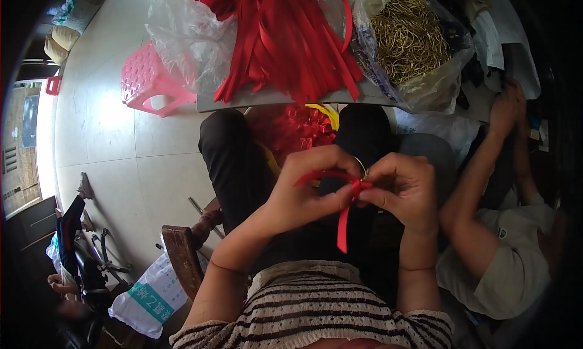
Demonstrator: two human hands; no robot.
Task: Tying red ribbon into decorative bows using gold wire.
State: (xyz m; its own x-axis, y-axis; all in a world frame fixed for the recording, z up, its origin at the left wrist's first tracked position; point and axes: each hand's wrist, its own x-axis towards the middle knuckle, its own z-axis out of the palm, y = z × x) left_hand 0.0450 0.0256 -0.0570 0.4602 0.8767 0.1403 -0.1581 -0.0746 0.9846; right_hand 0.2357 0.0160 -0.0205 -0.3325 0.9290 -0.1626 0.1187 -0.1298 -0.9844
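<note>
Above my lap, both hands meet at a short red ribbon [343, 229] looped into a knot or bow. My left hand [308, 182] pinches it from the left, with one ribbon end lying across its fingers. From the right, my right hand [404, 188] pinches the ribbon at the knot. A thin gold cord [362, 166] arches up between the two hands; its lower part is hidden by fingers and ribbon. One ribbon tail hangs down below the knot.
Ahead, a pile of cut red ribbons [285, 45] lies on a table [209, 106], beside a bag of gold cords [410, 39]. Red bows [297, 127] fill a container between my knees. A pink stool [152, 82] stands left; a co-worker's arm [480, 167] is at right.
</note>
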